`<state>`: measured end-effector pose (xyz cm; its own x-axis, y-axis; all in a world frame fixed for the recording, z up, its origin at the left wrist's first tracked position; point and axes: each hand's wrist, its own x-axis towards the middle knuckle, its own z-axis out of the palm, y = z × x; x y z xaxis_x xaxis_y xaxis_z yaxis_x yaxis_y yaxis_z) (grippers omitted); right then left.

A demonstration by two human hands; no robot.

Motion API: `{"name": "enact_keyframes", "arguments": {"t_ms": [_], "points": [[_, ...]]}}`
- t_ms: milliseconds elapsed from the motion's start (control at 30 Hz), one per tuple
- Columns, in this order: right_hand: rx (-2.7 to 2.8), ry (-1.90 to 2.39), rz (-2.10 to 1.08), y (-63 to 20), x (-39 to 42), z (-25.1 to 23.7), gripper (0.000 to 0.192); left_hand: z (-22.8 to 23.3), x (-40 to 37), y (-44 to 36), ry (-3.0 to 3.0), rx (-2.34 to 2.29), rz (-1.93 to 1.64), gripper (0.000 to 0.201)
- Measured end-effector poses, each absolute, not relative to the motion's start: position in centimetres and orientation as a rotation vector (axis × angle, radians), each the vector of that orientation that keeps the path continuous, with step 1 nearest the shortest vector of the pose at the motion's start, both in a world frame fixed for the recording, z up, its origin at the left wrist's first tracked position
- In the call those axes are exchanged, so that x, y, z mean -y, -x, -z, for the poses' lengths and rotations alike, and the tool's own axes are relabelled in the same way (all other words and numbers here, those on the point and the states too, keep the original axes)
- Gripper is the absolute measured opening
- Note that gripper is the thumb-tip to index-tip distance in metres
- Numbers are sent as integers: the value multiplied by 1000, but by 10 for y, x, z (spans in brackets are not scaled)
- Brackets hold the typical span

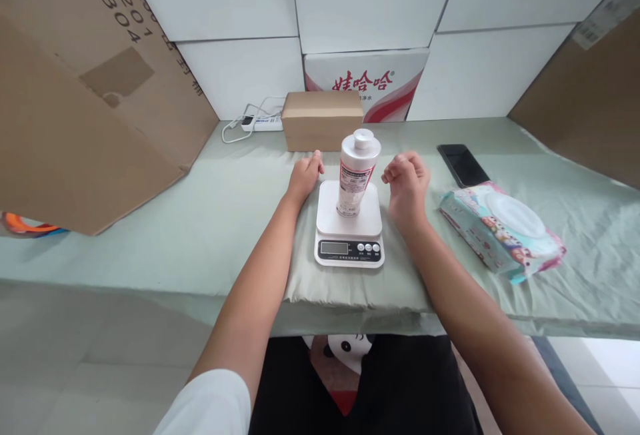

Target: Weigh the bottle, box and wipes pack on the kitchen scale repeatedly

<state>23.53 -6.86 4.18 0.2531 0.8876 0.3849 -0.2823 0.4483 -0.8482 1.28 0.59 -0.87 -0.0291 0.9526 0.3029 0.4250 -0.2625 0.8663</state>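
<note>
A white bottle with a red-edged printed label point(355, 178) stands upright on the plate of a white kitchen scale point(327, 225). The bottle's silvery-white cap is on. No figures can be read on the scale's grey display. My left hand point(306, 175) rests on the cloth just left of the scale, its fingers curled in and nothing seen in them. On the other side, my right hand point(409, 182) is held to the right of the bottle with fingers folded into a loose fist, apart from both bottle and scale.
Behind the bottle sits a small brown carton point(320, 122), beside a white power strip point(263, 123). A black phone point(463, 164) and a pack of wipes point(500, 228) lie right. Large cardboard point(90, 102) stands left. Green cloth point(200, 235) covers the table.
</note>
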Motion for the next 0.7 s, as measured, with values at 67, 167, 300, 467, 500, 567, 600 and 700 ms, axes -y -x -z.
{"name": "enact_keyframes", "arguments": {"t_ms": [67, 167, 300, 467, 500, 567, 600, 700], "points": [[1149, 737, -831, -235, 70, -44, 41, 8, -6, -14, -1712, -1438, -1273, 73], [1398, 702, -800, -235, 75, -50, 54, 6, -6, -15, -1701, -1432, -1271, 73], [1626, 668, -852, -228, 84, -57, 68, 4, -5, -15, -1696, -1430, -1255, 73], [1597, 662, -793, -216, 92, -69, 60, 5, -5, -14, -1703, -1436, -1243, 73], [1572, 673, -781, -214, 93, -73, 58, 5, -5, -14, -1703, -1435, -1245, 73], [1536, 696, -783, -209, 95, -79, 55, 5, -5, -14, -1708, -1429, -1256, 72], [1522, 703, -794, -208, 95, -82, 54, 5, -4, -14, -1711, -1426, -1260, 72], [1446, 704, -814, -208, 96, -87, 53, 4, -3, -14, -1713, -1430, -1256, 72]]}}
